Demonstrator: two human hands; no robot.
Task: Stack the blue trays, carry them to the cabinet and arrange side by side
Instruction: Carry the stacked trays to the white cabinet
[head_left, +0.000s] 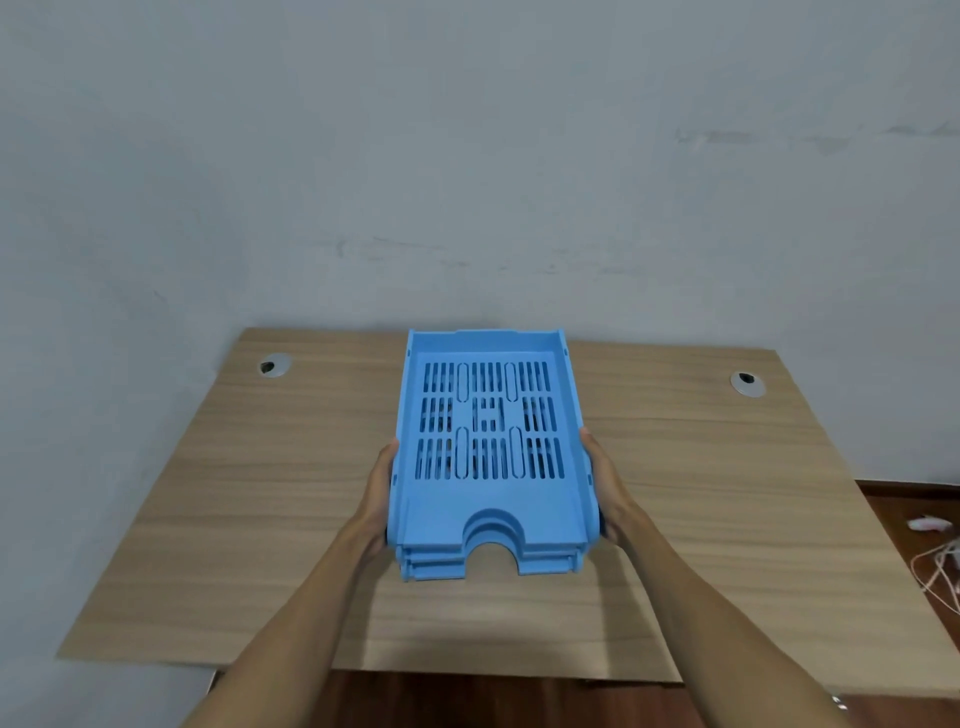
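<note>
A stack of blue trays (491, 499) with slotted floors is held above the wooden table (218, 493), nested one inside another, their cut-out fronts toward me. My left hand (378, 496) grips the stack's left side wall. My right hand (608, 488) grips the right side wall. The fingers of both hands reach under the stack and are hidden. A shadow of the stack falls on the table near its front edge. No cabinet is in view.
The table stands against a pale wall (467, 156). Two round cable holes sit near its back corners, one at the left (275, 365) and one at the right (748, 383). Loose white cables (940, 566) lie on the dark floor at the right.
</note>
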